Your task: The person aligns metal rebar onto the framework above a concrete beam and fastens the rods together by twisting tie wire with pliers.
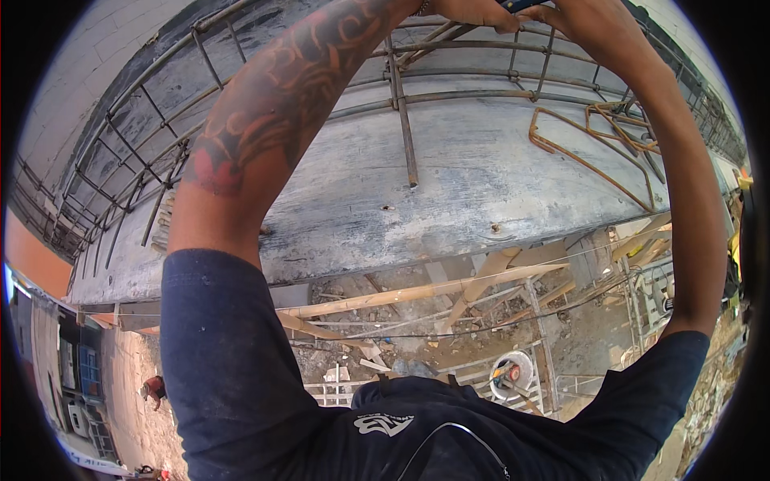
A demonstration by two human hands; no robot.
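My left hand (475, 13) is at the top edge of the view, over the rebar cage (463, 45), with its fingers partly cut off. Close beside it, my right hand (568, 17) grips a tool with a dark blue handle (518, 5). The upper part of this tool is out of frame, so its kind is unclear. Below the hands, a rebar end (410, 156) sticks out over the grey formwork panel (361, 180). Rusty bent stirrups (592, 156) lie on the panel to the right.
Past the panel's near edge, a bamboo pole (421, 291) and thin cables cross over rubble-strewn ground (469, 337). A white bucket (511, 376) with tools stands by metal scaffolding (544, 355). Far down at left, another person (153, 389) bends over. A block wall (78, 78) rises beyond the cage.
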